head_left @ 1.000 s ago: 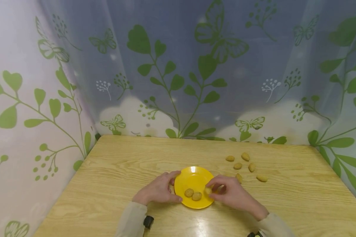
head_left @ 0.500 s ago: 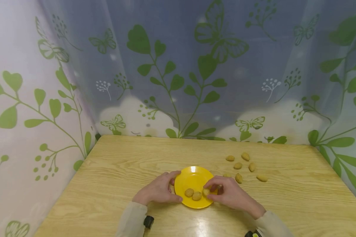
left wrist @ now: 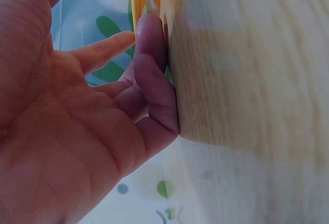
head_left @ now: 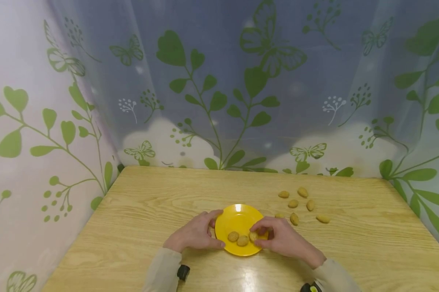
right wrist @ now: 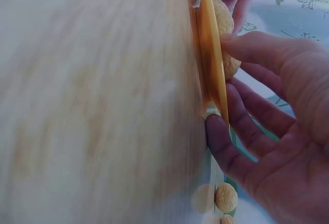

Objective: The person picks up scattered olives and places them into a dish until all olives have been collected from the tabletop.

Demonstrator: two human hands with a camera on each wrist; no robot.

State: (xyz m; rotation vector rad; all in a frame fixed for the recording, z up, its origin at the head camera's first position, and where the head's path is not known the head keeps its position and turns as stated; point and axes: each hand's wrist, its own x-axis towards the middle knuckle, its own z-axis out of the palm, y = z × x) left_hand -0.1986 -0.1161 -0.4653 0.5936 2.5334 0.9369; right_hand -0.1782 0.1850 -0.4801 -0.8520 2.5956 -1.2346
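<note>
My left grip [head_left: 195, 233], a bare hand, is holding the left side of the yellow plate [head_left: 239, 222]. Its thumb is touching the near part of the rim and a finger is touching the far part, so the two are staying clamped on the edge with a bit of plate between them. The plate is lying flat on the wooden bench [head_left: 161, 194].

My right grip [head_left: 285, 239], a bare hand too, is reaching over the right side of the plate. Its thumb and finger are pinching one tan, bumpy nut [head_left: 253, 236]. I am not managing to tell if that nut is touching the plate. Two more nuts [head_left: 233, 236] are sitting on the near half of the plate, close together, just left of the pinched one.

Seven other nuts [head_left: 293, 204] are lying on the bench, past the plate and over to the right. One of them is peeking out from behind my right grip, so I am seeing only a bit of it.

Both arms are wearing pale sleeves [head_left: 162, 269], and a black gadget [head_left: 183, 273] is sitting at the left wrist. Behind the bench, a cloth [head_left: 212, 24] with green leaves and butterflies is hanging.
</note>
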